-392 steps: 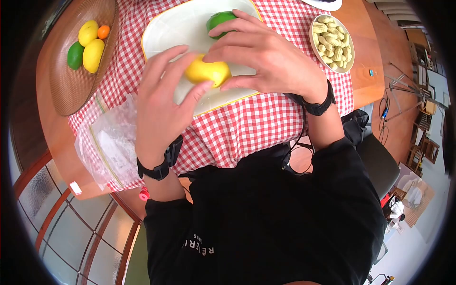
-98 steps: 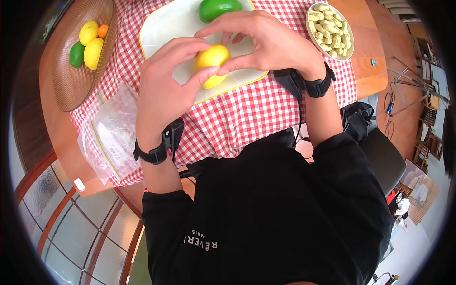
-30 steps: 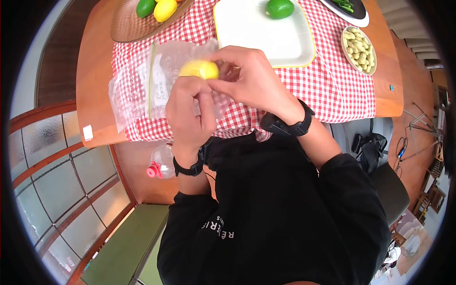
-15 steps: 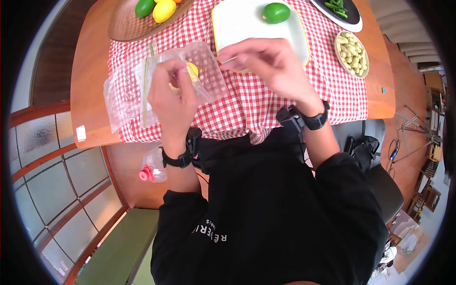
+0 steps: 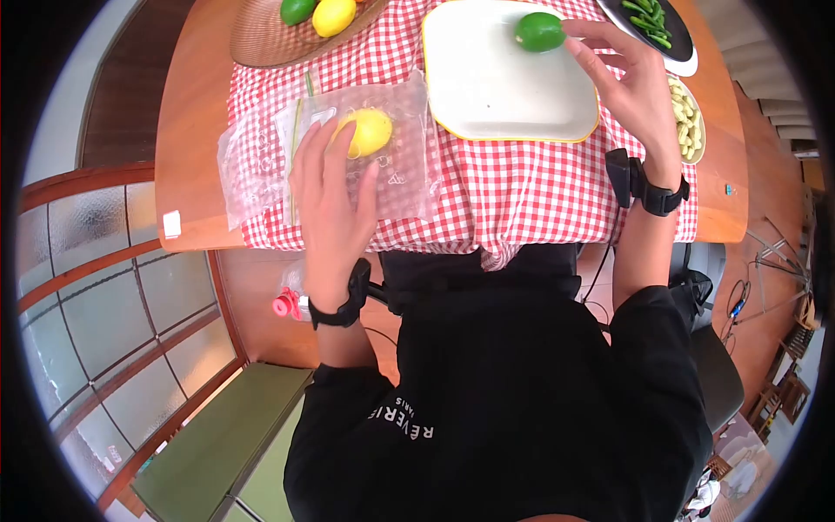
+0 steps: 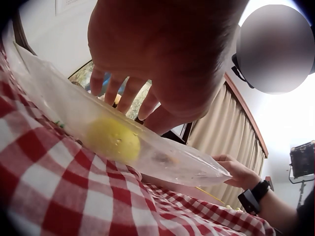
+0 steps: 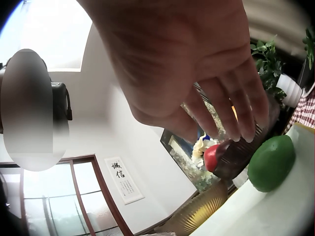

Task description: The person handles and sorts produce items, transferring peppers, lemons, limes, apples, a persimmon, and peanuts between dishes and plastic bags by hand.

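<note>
A yellow lemon (image 5: 370,132) lies inside a clear zip bag (image 5: 404,178) on the checked cloth. The left hand (image 5: 335,187) rests over the bag with fingers spread, beside the lemon; in the left wrist view the lemon (image 6: 113,139) shows through the plastic, below the hand (image 6: 152,64). At the far right of the white tray (image 5: 513,96) lies a green fruit (image 5: 539,32). The right hand (image 5: 631,87) reaches to its right side, fingers extended and close to it; in the right wrist view a gap shows between the hand (image 7: 187,64) and the green fruit (image 7: 271,163).
A brown ribbed dish (image 5: 270,39) with a green fruit (image 5: 297,10) and a yellow one (image 5: 334,16) stands at the back left. At the right are a bowl of peanuts (image 5: 687,122) and a dark plate (image 5: 678,39) of green pods. A bottle (image 5: 291,303) is below the table edge.
The lemon has gone from the hands into the bag, which now lies flatter. The left hand has loosened its hold and spread its fingers. The right hand has moved from the bag to the green fruit.
</note>
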Demonstrator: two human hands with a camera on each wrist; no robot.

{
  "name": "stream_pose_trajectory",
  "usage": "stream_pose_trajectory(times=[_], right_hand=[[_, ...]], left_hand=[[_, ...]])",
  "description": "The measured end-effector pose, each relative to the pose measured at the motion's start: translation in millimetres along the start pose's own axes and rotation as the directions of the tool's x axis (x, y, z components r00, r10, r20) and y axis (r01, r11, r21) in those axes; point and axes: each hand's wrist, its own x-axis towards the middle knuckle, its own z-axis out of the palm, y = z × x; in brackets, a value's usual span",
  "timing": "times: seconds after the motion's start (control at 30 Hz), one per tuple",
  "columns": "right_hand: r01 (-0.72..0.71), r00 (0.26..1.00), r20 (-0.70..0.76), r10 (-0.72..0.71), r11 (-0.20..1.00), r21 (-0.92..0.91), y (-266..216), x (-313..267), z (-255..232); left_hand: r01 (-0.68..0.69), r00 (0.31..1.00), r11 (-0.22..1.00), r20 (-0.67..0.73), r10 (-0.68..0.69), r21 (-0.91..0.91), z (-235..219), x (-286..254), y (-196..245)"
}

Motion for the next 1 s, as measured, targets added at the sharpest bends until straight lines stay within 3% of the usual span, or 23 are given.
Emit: stream_pose_trajectory(times=[0.1, 0.17, 0.2, 0.3, 0.33, 0.4, 0.43, 0.47, 0.5, 0.57, 0.63, 0.7, 0.73, 0.77, 0.83, 0.87, 0.9, 0.97, 1.0], right_hand=[[0.043, 0.995, -0.092, -0.032, 0.993, 0.112, 1.7, 2.9, 6.2], [-0.006, 0.974, -0.206, 0.097, 0.916, 0.401, 9.9, -0.4, 13.9], [0.052, 0.963, -0.253, 0.090, 0.862, 0.504, 13.7, -0.5, 19.8], [0.096, 0.957, -0.280, 0.081, 0.820, 0.564, 20.1, -4.8, 19.0], [0.109, 0.956, -0.279, 0.090, 0.774, 0.624, 20.6, -6.3, 19.8], [0.092, 0.960, -0.262, 0.094, 0.780, 0.619, 15.9, -6.2, 19.3], [0.086, 0.968, -0.238, 0.081, 0.781, 0.618, 19.5, -7.7, 17.1], [-0.009, 0.968, -0.176, 0.178, 0.726, 0.687, 26.3, -7.2, 15.5], [-0.016, 0.961, -0.193, 0.199, 0.733, 0.680, 29.0, -12.2, 12.4], [-0.121, 0.944, -0.067, 0.324, 0.526, 0.842, 22.6, -9.8, 13.4], [-0.079, 0.946, -0.110, 0.306, 0.546, 0.834, 21.1, -6.6, 15.7], [-0.042, 0.895, -0.286, 0.343, 0.703, 0.710, 18.0, -1.0, 22.0], [-0.107, 0.912, -0.331, 0.244, 0.918, 0.383, 9.6, -3.1, 8.3], [-0.114, 0.911, -0.330, 0.246, 0.922, 0.370, 9.6, -1.8, 3.5], [0.005, 0.961, -0.275, 0.020, 0.996, 0.089, 13.2, -0.9, -1.9], [-0.027, 0.983, -0.174, 0.050, 0.991, 0.131, 17.5, -1.4, -3.0], [-0.034, 0.983, -0.177, 0.056, 0.991, 0.128, 19.4, -0.8, -4.0], [0.166, 0.984, 0.055, -0.169, 0.985, 0.055, 17.8, 5.4, -6.5], [0.115, 0.979, 0.163, -0.121, 0.992, 0.048, 8.1, 7.5, -12.1]], left_hand=[[0.048, 0.998, 0.997, -0.041, -0.046, 0.060, 11.8, 16.5, 6.9], [0.088, 0.995, 0.964, 0.025, -0.097, 0.251, 20.6, 24.4, 3.2], [0.107, 0.993, 0.974, 0.026, -0.114, 0.200, 26.0, 27.5, -3.5], [0.052, 0.997, 0.964, 0.045, -0.066, 0.262, 20.0, 32.3, -10.4], [0.035, 0.997, 0.965, 0.060, -0.052, 0.258, 19.8, 34.9, -14.9], [-0.046, 0.994, 0.955, -0.083, 0.073, 0.292, 19.7, 37.5, -29.5], [-0.066, 0.994, 0.959, -0.065, 0.087, 0.276, 18.7, 38.2, -35.1], [-0.057, 0.988, 0.968, -0.127, 0.090, 0.244, 15.4, 39.6, -38.3], [-0.051, 0.977, 0.976, -0.193, 0.092, 0.210, 15.3, 41.1, -38.1], [-0.053, 0.971, 0.972, -0.215, 0.103, 0.228, 15.5, 40.6, -30.1], [-0.047, 0.964, 0.968, -0.244, 0.108, 0.245, 15.5, 39.5, -23.4], [-0.016, 0.985, 0.972, -0.161, 0.055, 0.235, 16.3, 35.9, -23.3], [-0.013, 0.997, 0.978, -0.069, 0.028, 0.207, 14.1, 32.7, -24.1], [-0.012, 0.997, 0.981, -0.068, 0.026, 0.192, 12.2, 31.4, -16.2], [0.027, 0.998, 0.999, 0.054, -0.029, 0.035, 0.3, 33.6, 2.1], [0.009, 0.995, 0.999, 0.096, -0.012, 0.034, -4.5, 30.9, 8.6], [0.005, 0.995, 1.000, 0.101, -0.008, 0.029, -7.7, 28.4, 15.8], [-0.065, 0.988, 0.997, 0.135, 0.070, -0.045, -9.7, 25.8, 29.4], [-0.071, 0.988, 0.996, 0.136, 0.077, -0.048, -8.7, 26.9, 32.0]])
